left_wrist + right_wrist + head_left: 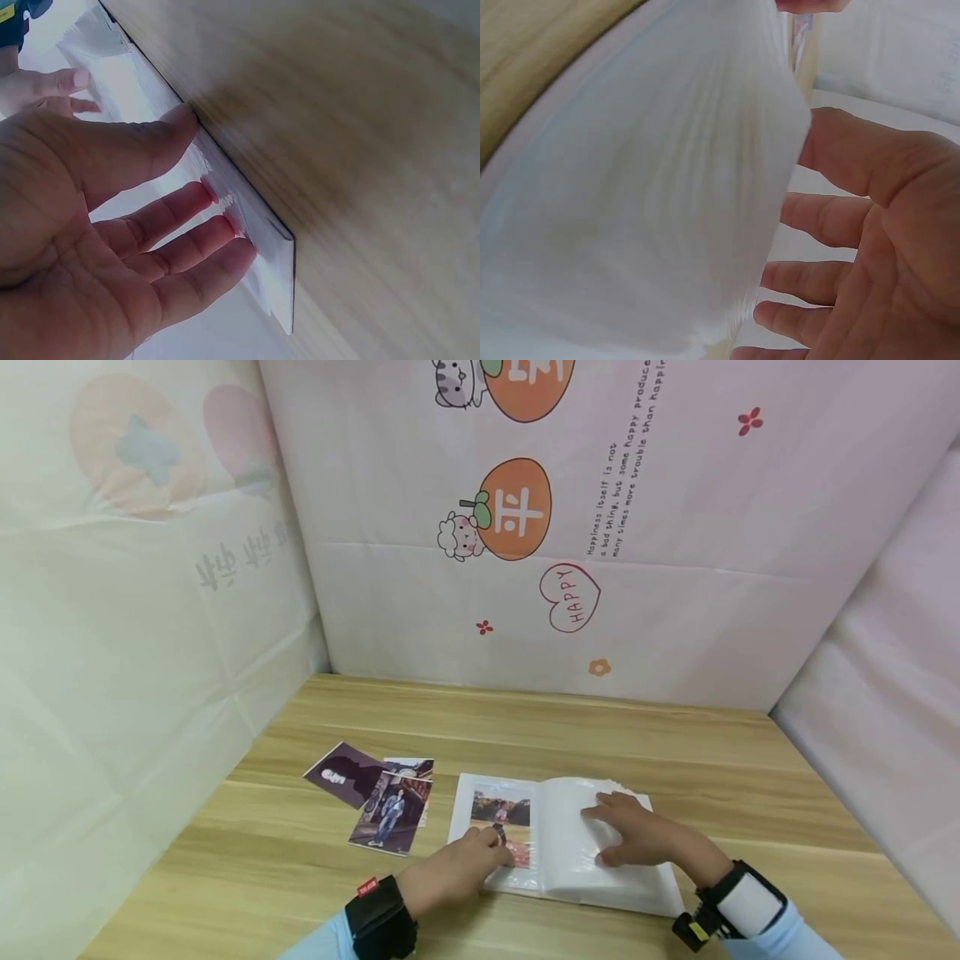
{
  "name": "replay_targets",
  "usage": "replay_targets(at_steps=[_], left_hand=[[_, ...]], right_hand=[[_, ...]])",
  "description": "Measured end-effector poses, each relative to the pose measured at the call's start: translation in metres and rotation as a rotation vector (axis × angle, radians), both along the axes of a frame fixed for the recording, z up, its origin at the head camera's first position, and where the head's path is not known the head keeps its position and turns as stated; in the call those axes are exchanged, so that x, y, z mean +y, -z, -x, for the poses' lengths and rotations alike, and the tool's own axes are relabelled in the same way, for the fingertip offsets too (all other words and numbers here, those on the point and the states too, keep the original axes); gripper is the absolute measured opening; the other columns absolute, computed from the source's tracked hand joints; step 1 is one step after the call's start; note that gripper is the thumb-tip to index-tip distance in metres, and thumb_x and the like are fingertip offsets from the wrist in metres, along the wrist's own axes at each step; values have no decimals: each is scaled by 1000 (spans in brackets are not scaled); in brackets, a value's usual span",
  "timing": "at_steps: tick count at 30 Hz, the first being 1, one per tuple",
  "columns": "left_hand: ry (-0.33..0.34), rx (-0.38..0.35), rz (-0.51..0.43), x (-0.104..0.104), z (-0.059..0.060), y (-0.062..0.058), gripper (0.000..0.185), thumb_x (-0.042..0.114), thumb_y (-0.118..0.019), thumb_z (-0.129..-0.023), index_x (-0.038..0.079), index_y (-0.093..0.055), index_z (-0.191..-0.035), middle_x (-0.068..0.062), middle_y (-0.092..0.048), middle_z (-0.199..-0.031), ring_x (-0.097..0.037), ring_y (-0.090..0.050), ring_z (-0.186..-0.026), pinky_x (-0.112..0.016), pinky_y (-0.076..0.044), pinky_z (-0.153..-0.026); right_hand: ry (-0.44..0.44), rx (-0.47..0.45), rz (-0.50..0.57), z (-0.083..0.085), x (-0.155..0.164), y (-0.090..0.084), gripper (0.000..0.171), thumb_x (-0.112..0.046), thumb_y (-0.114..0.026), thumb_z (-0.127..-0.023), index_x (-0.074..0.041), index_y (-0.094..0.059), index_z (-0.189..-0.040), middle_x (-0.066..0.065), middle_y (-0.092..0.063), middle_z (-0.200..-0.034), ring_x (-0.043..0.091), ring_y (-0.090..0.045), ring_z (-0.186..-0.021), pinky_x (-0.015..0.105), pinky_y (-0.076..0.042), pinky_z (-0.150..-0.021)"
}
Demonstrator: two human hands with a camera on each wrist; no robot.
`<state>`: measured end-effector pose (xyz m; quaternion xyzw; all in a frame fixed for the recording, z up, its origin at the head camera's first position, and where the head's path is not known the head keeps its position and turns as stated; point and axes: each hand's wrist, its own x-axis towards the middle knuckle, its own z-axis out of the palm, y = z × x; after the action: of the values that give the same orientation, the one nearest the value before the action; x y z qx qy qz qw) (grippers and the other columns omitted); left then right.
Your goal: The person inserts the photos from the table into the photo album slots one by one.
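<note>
White plastic sleeves make up the open photo album (570,847), which lies flat on the light wooden table (675,752) directly in front of the person. The left hand (453,870) rests with extended fingers on the left page, its fingertips (225,206) pressing near the page edge in the left wrist view; one colour print showing a figure outdoors (501,827) already sits in that page's pocket. The right hand (637,837) lies on the right-hand stack of translucent pages, fingers fairly straight; in the right wrist view a translucent sleeve page (645,195) bulges upward beside the spread fingers (817,221), so the page appears to be mid-turn or being held down, and which of the two cannot be determined. Neither hand grips or pinches anything. Three loose photographs lie on the table just left of the album, apart from both hands: a dark portrait print (347,772), a print of a standing figure in blue (392,823) overlapping it, and a third print (412,767) mostly covered beneath them. Judged progress: early stage, with one print inserted, three not yet inserted, and the right-hand pages visibly empty.
</note>
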<state>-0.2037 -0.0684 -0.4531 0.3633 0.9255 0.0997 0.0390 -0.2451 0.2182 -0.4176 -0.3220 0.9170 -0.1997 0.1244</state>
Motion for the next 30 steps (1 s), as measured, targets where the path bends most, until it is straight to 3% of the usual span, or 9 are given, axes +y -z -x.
replay_targets(at_steps=[10,30], left_hand=[[2,-7,-17,-2,0,0,53,-4,-76,-63,20,-66,-109,5,-48,-94,-11,-46,-86,-21,-41,-73],[27,20,-55,-8,-1,3,47,-1,-74,-67,18,-66,-109,4,-50,-100,-12,-48,-92,-22,-42,-79]], right_hand=[[17,-11,-6,5,-2,14,60,-20,-78,-73,3,-53,-122,38,-37,-129,53,-31,-120,62,-26,-95],[3,12,-2,3,-4,15,57,-14,-78,-72,5,-51,-119,36,-40,-127,53,-31,-120,63,-24,-95]])
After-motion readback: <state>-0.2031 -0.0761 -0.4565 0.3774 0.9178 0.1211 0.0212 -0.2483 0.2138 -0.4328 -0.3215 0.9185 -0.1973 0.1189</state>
